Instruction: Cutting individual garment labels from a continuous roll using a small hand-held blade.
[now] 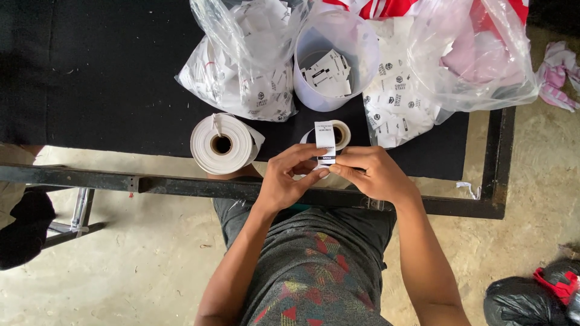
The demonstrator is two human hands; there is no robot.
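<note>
My left hand (289, 178) and my right hand (371, 172) meet at the table's near edge and pinch a narrow white printed label strip (325, 140) between their fingertips. The strip stands upright and leads off a small white label roll (342, 134) just behind the hands. A larger white label roll (221, 143) lies on its side to the left of my left hand, apart from it.
A black-topped table (96, 72) with a dark metal frame (181, 186) carries a white bucket (362, 42) holding cut labels and clear plastic bags (241, 78) of labels. Another clear bag (483, 60) sits at the right. A black bag (525, 299) lies on the concrete floor.
</note>
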